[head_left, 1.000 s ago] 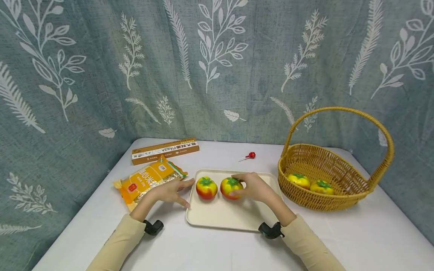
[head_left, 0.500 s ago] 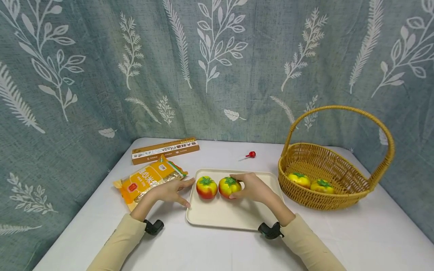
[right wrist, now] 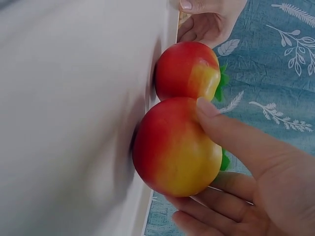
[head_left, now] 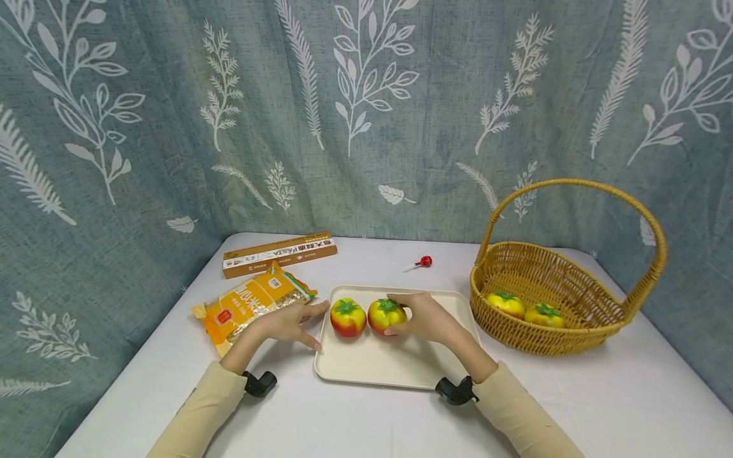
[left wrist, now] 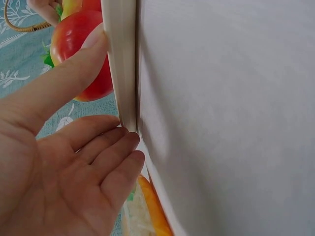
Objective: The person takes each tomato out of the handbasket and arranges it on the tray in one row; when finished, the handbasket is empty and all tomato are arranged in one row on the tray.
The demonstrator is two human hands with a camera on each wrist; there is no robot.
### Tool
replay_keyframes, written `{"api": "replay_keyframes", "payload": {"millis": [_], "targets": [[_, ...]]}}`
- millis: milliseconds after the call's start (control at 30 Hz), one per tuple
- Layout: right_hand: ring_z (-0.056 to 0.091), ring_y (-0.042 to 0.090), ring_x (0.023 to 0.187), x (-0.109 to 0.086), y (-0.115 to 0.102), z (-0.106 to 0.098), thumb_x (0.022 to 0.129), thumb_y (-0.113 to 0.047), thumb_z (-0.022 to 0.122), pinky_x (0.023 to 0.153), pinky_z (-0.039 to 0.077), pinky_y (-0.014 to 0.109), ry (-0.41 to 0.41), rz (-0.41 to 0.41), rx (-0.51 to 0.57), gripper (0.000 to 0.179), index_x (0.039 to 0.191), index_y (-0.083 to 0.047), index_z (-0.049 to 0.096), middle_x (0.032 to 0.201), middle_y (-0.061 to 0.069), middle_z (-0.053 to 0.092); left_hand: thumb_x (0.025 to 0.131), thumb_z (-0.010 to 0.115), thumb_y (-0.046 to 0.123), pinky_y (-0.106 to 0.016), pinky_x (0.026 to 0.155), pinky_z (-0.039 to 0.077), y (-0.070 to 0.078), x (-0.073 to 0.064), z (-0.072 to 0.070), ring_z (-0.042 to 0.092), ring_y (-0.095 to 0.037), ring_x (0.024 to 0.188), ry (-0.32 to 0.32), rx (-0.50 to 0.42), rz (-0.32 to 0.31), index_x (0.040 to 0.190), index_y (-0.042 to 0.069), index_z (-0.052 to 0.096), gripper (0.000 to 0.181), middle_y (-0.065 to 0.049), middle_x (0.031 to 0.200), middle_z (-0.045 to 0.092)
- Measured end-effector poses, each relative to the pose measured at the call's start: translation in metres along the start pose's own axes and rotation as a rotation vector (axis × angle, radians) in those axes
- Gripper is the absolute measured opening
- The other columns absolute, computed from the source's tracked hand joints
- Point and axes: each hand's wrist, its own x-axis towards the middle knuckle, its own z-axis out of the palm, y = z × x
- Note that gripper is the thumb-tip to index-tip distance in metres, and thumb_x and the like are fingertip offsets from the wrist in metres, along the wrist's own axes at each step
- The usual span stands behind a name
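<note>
A cream tray point(head_left: 378, 369) lies on the white table with two red-and-yellow tomatoes with green tops on it. My right hand point(head_left: 426, 316) holds the right tomato point(head_left: 382, 318) from its right side; in the right wrist view the thumb lies on one side of this tomato point(right wrist: 174, 147) and the fingers reach round the other. Just left of it stands the other tomato point(head_left: 348, 321). At the tray's left rim is my left hand point(head_left: 286, 324), thumb and fingers spread. The left wrist view shows the fingertips point(left wrist: 132, 140) right at the tray edge point(left wrist: 120, 64).
A wicker basket point(head_left: 546, 343) with a tall handle stands on the right, two more tomatoes point(head_left: 544, 315) inside. A red lollipop point(head_left: 422, 262) lies behind the tray. To the left are an orange grain bag point(head_left: 246, 305) and a long pasta box point(head_left: 280, 254).
My right hand has slid its tomato a little to the left, closer to the other tomato. The left hand stays at the tray's left rim.
</note>
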Motion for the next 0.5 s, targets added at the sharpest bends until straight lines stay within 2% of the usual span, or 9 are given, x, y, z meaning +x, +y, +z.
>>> {"api": "replay_keyframes", "payload": {"millis": [500], "targets": [[0.058,0.035,0.115,-0.0021,-0.0018,-0.0059,0.077,-0.027,0.083,0.095,0.049,0.045,-0.027,0.004,0.016,0.069,0.132,0.006,0.055,0.128,0.019,0.060,0.078,0.081,0.030,-0.047,0.110,0.031,0.0011,-0.0005,-0.0004,0.030,-0.037,0.138,-0.007,-0.018,0.003,0.147,-0.003,0.033,0.090,-0.018,0.153,0.030]]}}
